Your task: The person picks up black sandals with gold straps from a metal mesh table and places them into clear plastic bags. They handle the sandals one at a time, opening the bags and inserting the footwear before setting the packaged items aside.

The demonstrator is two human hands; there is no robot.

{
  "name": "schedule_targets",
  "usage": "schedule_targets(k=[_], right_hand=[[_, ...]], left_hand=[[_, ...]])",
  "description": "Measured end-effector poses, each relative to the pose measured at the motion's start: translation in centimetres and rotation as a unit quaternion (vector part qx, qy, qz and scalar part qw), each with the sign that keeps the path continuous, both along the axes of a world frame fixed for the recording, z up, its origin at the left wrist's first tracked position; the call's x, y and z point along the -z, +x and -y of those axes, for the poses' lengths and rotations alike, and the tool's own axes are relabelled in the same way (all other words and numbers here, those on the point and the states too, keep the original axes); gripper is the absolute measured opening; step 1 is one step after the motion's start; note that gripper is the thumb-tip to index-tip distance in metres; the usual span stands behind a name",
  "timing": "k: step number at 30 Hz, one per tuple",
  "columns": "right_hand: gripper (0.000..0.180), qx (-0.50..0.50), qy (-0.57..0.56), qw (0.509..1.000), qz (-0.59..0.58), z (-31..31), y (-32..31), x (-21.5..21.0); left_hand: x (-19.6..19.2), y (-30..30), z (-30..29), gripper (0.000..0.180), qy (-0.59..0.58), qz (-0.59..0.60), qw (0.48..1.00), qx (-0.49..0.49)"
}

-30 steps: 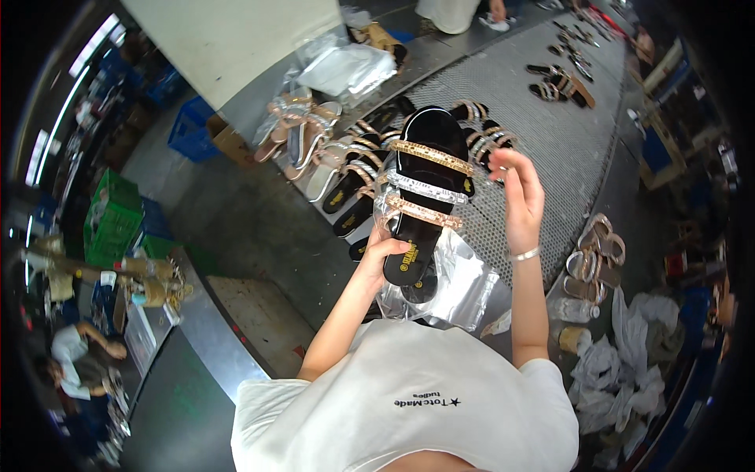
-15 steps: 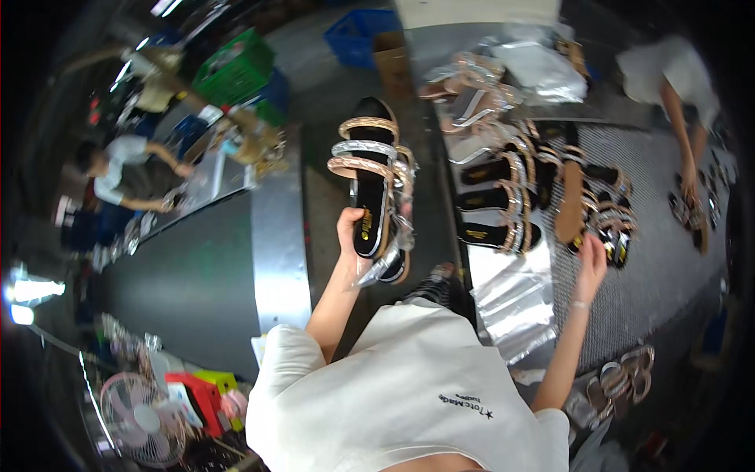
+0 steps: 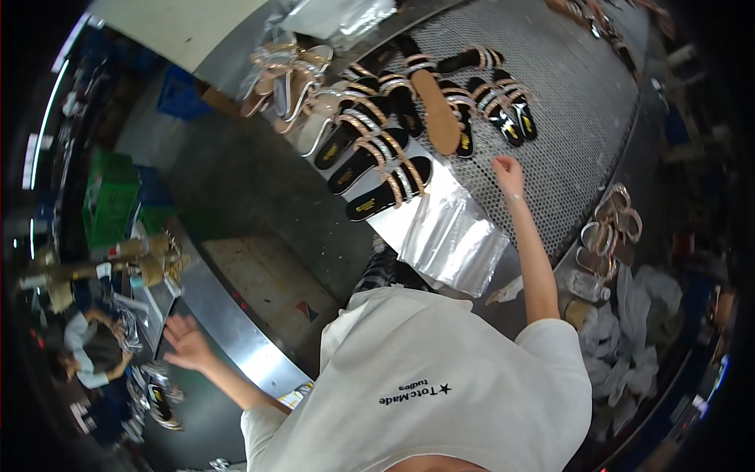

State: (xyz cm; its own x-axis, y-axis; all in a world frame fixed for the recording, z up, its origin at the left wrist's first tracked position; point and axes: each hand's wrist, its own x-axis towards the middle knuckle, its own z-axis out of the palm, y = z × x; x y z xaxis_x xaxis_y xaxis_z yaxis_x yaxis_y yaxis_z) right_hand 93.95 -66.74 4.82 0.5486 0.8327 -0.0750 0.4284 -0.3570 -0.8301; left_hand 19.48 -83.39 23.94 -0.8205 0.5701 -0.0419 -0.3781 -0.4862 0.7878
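My left hand (image 3: 187,344) is stretched out over the dark work surface at the left, fingers spread and holding nothing. A black-soled strappy sandal (image 3: 161,403) lies beyond it on that surface. My right hand (image 3: 509,175) hangs over the perforated metal table (image 3: 574,102), its fingers curled together with nothing visible in them. Closest to it is a pair of black slide sandals (image 3: 503,118) with rose-gold and silver straps, apart from the fingers. A sandal with its tan sole (image 3: 437,118) turned up lies left of the pair. Several more black sandals (image 3: 377,197) sit in a row at the table's left edge.
Flat clear plastic bags (image 3: 456,244) lie at the table's near corner. Pale sandals (image 3: 292,82) are heaped at its far left, others (image 3: 609,232) at the right. A co-worker (image 3: 90,346) handles plastic-wrapped things at far left. Green (image 3: 110,197) and blue crates (image 3: 185,93) stand on the floor.
My view has turned to the right. The plastic-wrapped sandals have left my left hand, which has swung out left and opened. My right hand has come away from the sandals on the table.
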Motion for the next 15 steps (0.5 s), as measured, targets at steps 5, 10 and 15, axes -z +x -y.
schedule_targets(k=[5,10,15], right_hand=[[0.048,-0.022,-0.048,0.998,0.025,-4.6,-2.2,1.0],[0.083,0.018,-0.077,0.993,0.092,-10.6,-7.1,1.5],[0.078,-0.005,-0.177,0.984,0.039,-13.3,-6.1,3.5]], left_hand=[[8.0,25.6,-12.3,0.028,-0.26,-0.171,0.856,0.412],[14.4,45.1,-15.7,0.042,-0.02,-0.526,0.63,0.572],[18.5,52.0,-15.9,0.048,-0.061,-0.68,0.463,0.566]])
